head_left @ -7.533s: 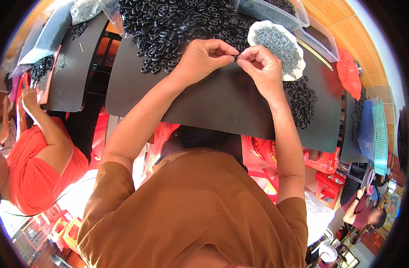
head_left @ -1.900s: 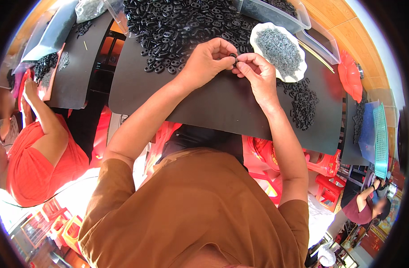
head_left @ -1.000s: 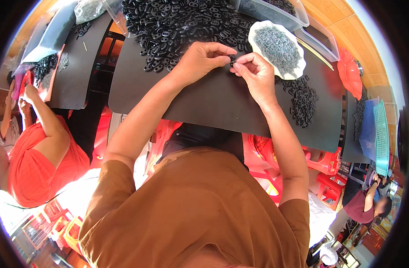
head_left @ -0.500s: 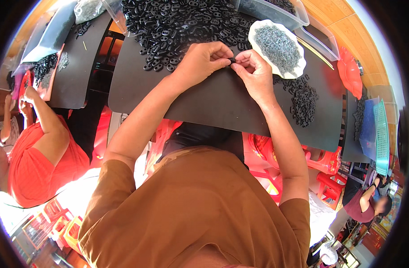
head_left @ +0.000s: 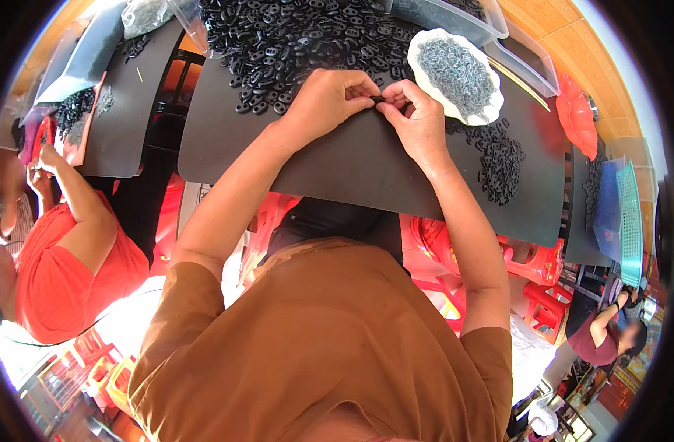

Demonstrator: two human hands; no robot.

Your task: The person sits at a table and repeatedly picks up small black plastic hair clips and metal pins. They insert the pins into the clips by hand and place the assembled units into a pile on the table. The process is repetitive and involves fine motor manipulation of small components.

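My left hand [head_left: 335, 101] and my right hand [head_left: 416, 120] meet above the dark table [head_left: 359, 166]. Their fingertips pinch a small black plastic piece [head_left: 378, 102] from both sides; its details are mostly covered by the fingers. Just beyond my hands spreads a big heap of black oval pieces with two holes [head_left: 293, 44]. A white scalloped dish [head_left: 478, 118] of tiny clear-grey slender parts stands beside my right hand. Right of my right forearm, a smaller pile of black pieces [head_left: 501, 168] lies on the table.
Clear plastic bins [head_left: 455, 23] stand at the table's far side, near thin sticks [head_left: 519, 85] and a red scalloped dish [head_left: 576, 118]. A turquoise basket [head_left: 630, 221] is at far right. At left, a person in red [head_left: 79, 272] sits by another table [head_left: 120, 136]. Red stools [head_left: 547, 306] stand below.
My fingertips, still pinching the black piece, have shifted slightly left, and the piece looks turned a little. The white dish sits marginally higher and further left in view.
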